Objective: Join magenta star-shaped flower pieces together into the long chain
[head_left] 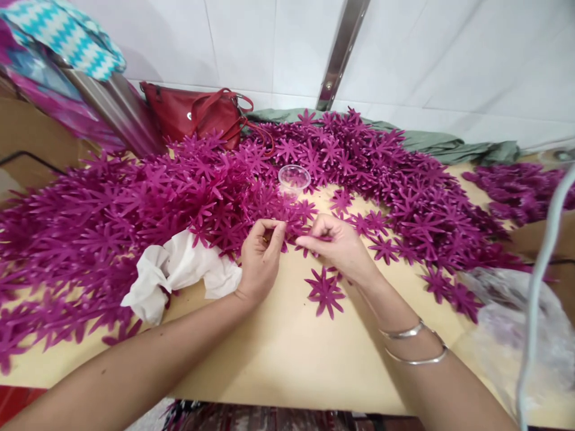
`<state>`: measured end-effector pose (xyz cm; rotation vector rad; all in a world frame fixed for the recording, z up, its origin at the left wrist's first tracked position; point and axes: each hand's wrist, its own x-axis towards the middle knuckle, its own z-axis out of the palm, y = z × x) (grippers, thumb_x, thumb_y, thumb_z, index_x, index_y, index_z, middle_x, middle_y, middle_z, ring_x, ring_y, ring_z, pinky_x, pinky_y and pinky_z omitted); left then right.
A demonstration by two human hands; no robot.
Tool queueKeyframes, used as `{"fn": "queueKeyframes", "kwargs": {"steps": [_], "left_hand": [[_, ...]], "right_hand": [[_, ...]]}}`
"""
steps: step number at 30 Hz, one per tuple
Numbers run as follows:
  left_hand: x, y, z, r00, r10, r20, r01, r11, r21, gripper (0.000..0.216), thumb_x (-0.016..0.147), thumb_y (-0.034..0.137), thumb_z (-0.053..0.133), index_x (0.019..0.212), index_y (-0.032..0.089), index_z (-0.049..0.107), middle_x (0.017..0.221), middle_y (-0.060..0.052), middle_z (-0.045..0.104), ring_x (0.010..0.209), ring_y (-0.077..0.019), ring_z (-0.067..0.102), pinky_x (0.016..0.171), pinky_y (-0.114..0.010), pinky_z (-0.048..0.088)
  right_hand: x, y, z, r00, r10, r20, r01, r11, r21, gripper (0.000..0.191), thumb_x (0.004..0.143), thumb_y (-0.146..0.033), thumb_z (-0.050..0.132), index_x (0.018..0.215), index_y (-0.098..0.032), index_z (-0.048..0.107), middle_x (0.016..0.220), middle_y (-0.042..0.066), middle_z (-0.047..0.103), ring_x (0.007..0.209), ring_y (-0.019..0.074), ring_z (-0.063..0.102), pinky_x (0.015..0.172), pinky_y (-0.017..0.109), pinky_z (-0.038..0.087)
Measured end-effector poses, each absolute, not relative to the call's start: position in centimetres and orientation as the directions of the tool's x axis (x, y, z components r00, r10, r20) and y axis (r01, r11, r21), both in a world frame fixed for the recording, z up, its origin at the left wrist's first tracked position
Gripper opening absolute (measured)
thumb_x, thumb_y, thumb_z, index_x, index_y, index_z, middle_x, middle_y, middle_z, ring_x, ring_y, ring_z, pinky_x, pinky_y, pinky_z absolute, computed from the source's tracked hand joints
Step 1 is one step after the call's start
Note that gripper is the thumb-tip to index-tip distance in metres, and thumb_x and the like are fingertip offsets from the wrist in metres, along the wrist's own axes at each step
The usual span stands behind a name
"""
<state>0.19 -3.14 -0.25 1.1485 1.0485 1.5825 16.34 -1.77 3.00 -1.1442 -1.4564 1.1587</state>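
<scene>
My left hand [260, 260] is closed in a pinch, thumb against the fingertips, above the tan work surface [278, 359]. Facing it with a small gap between them, my right hand [344, 245] is pinched too. Whatever lies between the fingertips of either hand is too small to make out. Just below my right hand lies a single magenta star-shaped artificial petal piece [325, 293], flat on the surface. Beyond both hands stands a small clear plastic cup [294, 178]. A crumpled white tissue [179, 266] lies left of my left hand.
Magenta petal pieces heap up on the left [135, 209] and the back right [404, 185]. A red handbag [179, 117] and grey-green cloth [440, 145] lie along the white wall [247, 42]. At right are a clear plastic bag [512, 323] and a pale cable [536, 281].
</scene>
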Motion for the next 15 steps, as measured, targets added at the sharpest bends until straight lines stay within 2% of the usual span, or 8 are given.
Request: {"fn": "queueKeyframes", "kwargs": {"steps": [2,4,6,9,11,13,15], "left_hand": [[0.1,-2.8,-0.4,-0.242,0.943,0.228,-0.177,-0.274,0.945,0.014,0.094,0.033,0.069,0.097,0.019,0.065,0.088,-0.001,0.065,0.079,-0.0114,0.061,0.076,-0.022,0.053],[0.1,-2.7,-0.5,-0.263,0.930,0.257,-0.163,-0.306,0.938,0.023,0.092,0.028,0.071,0.113,0.020,0.065,0.107,-0.005,0.069,0.098,-0.0150,0.067,0.093,-0.027,0.056],[0.2,-3.0,-0.7,-0.237,0.923,0.304,-0.143,-0.343,0.928,0.041,0.091,0.023,0.070,0.131,0.023,0.062,0.131,-0.010,0.064,0.120,-0.0199,0.065,0.107,-0.034,0.054],[0.1,-4.0,-0.8,-0.212,0.881,0.422,-0.098,-0.449,0.888,0.057,0.093,0.013,0.061,0.147,0.031,0.053,0.154,-0.009,0.049,0.147,-0.0244,0.048,0.122,-0.040,0.045],[-0.1,-4.8,-0.7,-0.194,0.847,0.494,-0.020,-0.507,0.862,0.066,0.095,0.008,0.054,0.155,0.035,0.046,0.162,-0.007,0.042,0.157,-0.0264,0.034,0.126,-0.044,0.040],[-0.3,-5.5,-0.1,-0.151,0.802,0.578,0.103,-0.569,0.816,0.073,0.094,0.005,0.051,0.160,0.035,0.039,0.163,-0.008,0.043,0.160,-0.0281,0.027,0.126,-0.048,0.040],[-0.4,-6.0,0.7,-0.072,0.714,0.696,0.206,-0.672,0.711,0.076,0.092,0.005,0.053,0.162,0.031,0.037,0.160,-0.012,0.048,0.158,-0.0302,0.032,0.127,-0.053,0.038]], "right_hand": [[17.1,-1.6,3.2,-0.079,0.989,0.127,0.141,0.137,-0.980,0.040,0.087,-0.051,0.077,0.067,-0.024,0.054,0.057,-0.006,0.054,0.052,0.0123,0.045,0.053,0.027,0.038],[17.7,-1.4,3.3,-0.024,0.983,0.180,0.220,0.181,-0.959,0.037,0.093,-0.050,0.069,0.070,-0.024,0.060,0.060,-0.004,0.058,0.054,0.0137,0.049,0.056,0.028,0.040],[18.2,-1.0,3.2,-0.031,0.965,0.262,0.350,0.256,-0.901,0.028,0.093,-0.046,0.071,0.076,-0.023,0.066,0.072,-0.001,0.067,0.065,0.0169,0.058,0.065,0.031,0.047],[18.5,-0.4,3.1,-0.030,0.912,0.409,0.518,0.365,-0.774,0.017,0.088,-0.040,0.075,0.085,-0.024,0.071,0.088,0.003,0.073,0.083,0.0221,0.066,0.082,0.037,0.051],[18.5,-0.1,3.0,0.012,0.907,0.421,0.567,0.340,-0.750,0.018,0.091,-0.041,0.070,0.087,-0.024,0.071,0.093,0.005,0.074,0.090,0.0246,0.068,0.089,0.041,0.052],[18.3,-0.4,3.1,0.066,0.909,0.412,0.594,0.296,-0.748,0.024,0.093,-0.048,0.066,0.090,-0.025,0.072,0.095,0.006,0.075,0.093,0.0267,0.069,0.092,0.045,0.052],[18.0,-1.8,3.0,0.038,0.907,0.419,0.648,0.297,-0.702,0.031,0.093,-0.056,0.064,0.100,-0.027,0.073,0.107,0.009,0.075,0.106,0.0311,0.069,0.098,0.050,0.051]]}}
